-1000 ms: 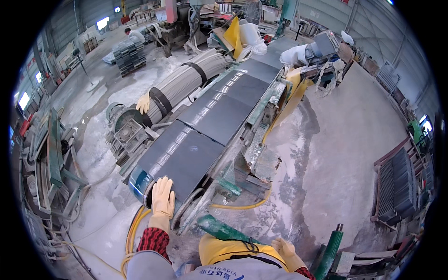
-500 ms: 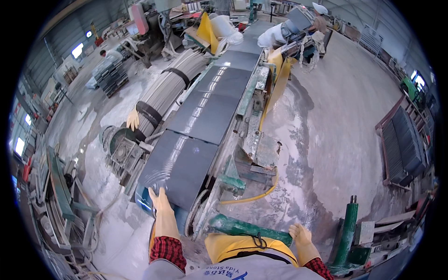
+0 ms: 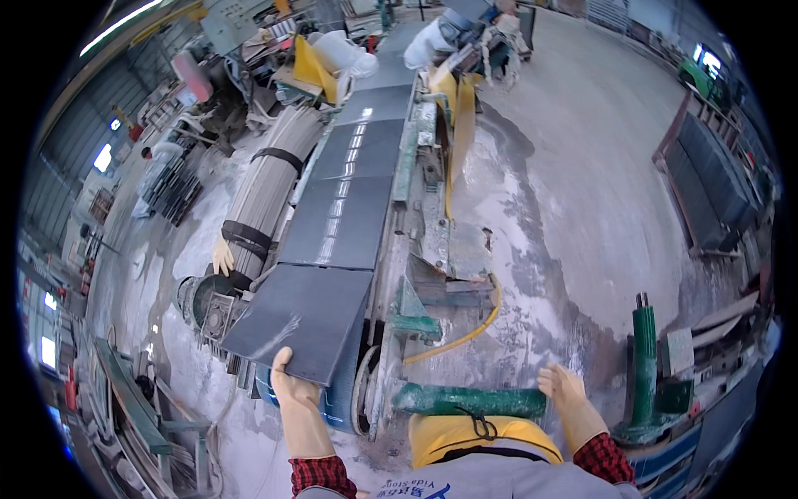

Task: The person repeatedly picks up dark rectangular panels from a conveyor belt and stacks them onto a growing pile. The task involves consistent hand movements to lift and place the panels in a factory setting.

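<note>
dark stone slab, skewed on the conveyor, is pinched at its near edge by the left hand; right hand is empty; likely heavy, brittle, best held by opposite edges.

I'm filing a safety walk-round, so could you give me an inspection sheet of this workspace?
Surface: belt, blue at its near end, carrying a row of dark slabs.
Things: near slab lies askew to the row.
Clutter: bundle of pale strips left of the belt, a glove against it.
Hands: both gloved; left hand grips the near slab's edge, thumb on top; right hand is by the end of a green bar, contact unclear.
Cables: yellow line right of the belt; hose or cable, cannot tell.
Surroundings: floor has whitish patches; racked slabs at right; person at far left.
</note>
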The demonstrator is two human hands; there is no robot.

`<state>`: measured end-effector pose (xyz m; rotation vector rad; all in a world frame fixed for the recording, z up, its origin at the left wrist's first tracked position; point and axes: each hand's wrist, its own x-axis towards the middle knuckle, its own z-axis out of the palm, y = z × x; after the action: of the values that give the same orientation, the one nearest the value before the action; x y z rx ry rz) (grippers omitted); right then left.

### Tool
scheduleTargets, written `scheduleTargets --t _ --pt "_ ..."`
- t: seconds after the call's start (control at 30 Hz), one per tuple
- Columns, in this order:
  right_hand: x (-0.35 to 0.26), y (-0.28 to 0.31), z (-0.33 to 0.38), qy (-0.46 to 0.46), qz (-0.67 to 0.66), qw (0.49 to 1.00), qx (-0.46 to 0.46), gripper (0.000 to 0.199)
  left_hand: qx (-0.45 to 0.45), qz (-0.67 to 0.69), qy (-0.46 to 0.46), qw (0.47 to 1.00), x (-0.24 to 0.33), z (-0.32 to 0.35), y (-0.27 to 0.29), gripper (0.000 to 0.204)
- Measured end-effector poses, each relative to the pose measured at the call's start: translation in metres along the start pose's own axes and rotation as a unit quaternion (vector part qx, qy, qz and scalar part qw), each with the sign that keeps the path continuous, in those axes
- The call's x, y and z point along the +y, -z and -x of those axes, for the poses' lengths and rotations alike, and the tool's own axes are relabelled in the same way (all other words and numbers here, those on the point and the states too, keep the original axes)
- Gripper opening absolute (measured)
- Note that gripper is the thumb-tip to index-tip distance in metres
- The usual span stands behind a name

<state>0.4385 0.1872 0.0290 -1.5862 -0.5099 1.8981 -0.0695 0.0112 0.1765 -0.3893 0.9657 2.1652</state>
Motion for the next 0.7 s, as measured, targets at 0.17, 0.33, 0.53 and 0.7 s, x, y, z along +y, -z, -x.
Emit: scheduleTargets --t 0.17,0.33,0.53,0.7 --pt "-0.028 -0.001 0.022 0.044 0.002 0.999 -0.006 0.039 -0.03 -0.077 -0.039 0.996 0.016 0.034 -0.022 0.053" --pt "-0.033 0.007 0.049 0.069 -0.004 0.996 -0.05 0.04 -0.065 -0.078 -0.052 0.993 0.007 0.089 -0.036 0.054" --pt "-0.067 -0.017 0.103 0.091 -0.021 0.955 -0.283 0.045 -0.183 -0.101 0.022 0.978 -0.076 0.146 -0.075 0.059" --pt "-0.076 0.021 0.14 0.099 -0.211 0.877 -0.42 0.07 -0.206 -0.163 0.233 0.936 -0.196 0.223 -0.135 0.075"
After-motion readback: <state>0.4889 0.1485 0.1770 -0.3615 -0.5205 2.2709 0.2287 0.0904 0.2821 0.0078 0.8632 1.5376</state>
